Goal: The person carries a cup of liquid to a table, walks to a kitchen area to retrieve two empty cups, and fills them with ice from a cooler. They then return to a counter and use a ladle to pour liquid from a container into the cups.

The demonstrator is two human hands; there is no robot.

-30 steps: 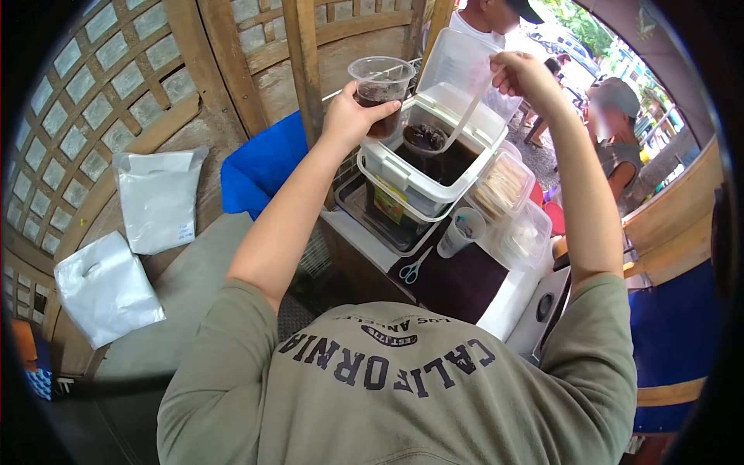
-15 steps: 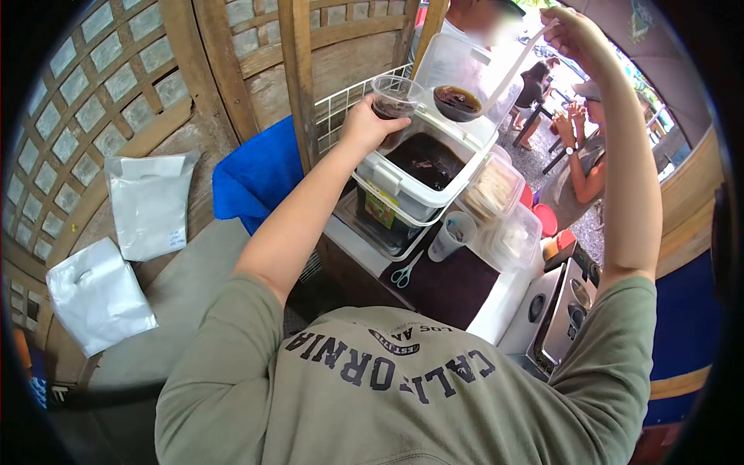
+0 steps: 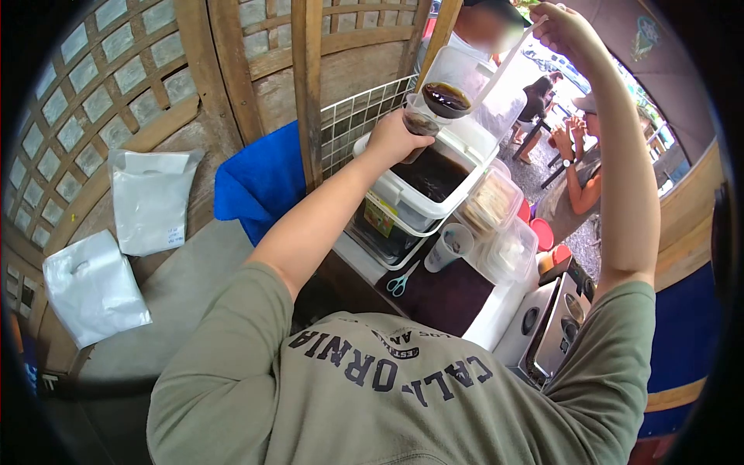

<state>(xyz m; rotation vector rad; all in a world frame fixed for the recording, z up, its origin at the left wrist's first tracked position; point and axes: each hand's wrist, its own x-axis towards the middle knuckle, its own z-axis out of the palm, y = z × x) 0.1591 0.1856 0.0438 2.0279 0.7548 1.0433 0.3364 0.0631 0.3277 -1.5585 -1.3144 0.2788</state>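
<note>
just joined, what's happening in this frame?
A person stands at a stall counter. Their left hand holds a clear plastic cup over an open white tub of dark liquid. Their right hand, raised high, grips the long handle of a ladle, whose bowl is full of the same dark liquid and sits right at the cup's rim. Scissors and a second cup lie on the counter.

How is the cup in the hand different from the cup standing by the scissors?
The clear plastic cup is held up in the left hand; the pale plastic cup stands untouched on the dark mat. The held cup has dark liquid inside; the standing one looks pale. Both are lidless plastic cups.
</note>
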